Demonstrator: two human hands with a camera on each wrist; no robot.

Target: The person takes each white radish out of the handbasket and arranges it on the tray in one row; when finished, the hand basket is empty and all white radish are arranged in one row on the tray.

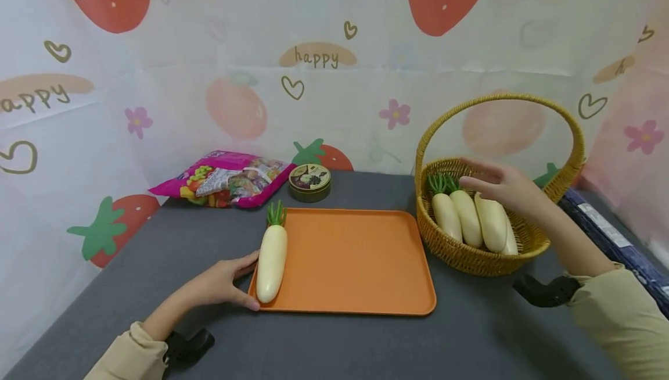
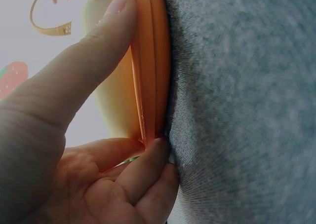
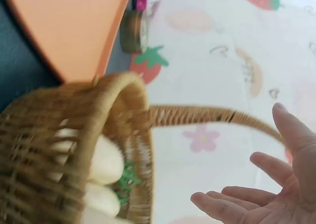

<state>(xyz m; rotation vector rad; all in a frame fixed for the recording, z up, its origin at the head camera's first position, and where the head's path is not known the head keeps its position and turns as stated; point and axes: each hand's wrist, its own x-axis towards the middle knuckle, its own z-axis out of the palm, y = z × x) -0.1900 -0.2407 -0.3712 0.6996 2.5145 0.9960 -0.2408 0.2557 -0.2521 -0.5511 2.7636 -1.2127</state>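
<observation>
A white radish (image 1: pixel 272 262) with a short green top lies lengthwise along the left side of an orange tray (image 1: pixel 355 264). My left hand (image 1: pixel 222 284) holds the tray's left edge, thumb near the front corner and fingertips farther back; the left wrist view shows the thumb (image 2: pixel 101 41) against the rim. On the right, my right hand (image 1: pixel 504 185) hovers over a wicker basket (image 1: pixel 470 261) with its fingers extended and nothing held. Several white radishes (image 1: pixel 491 223) with green tops lie inside the basket. In the right wrist view the fingers (image 3: pixel 222 206) are apart from the radishes.
Behind the tray lie a pink snack bag (image 1: pixel 230 179) and a round tin (image 1: pixel 309 182). The basket's tall handle (image 1: pixel 502 98) arches over its opening. A dark blue folded item (image 1: pixel 611 240) lies at the right, and a printed cloth (image 1: pixel 324 14) hangs behind the grey table.
</observation>
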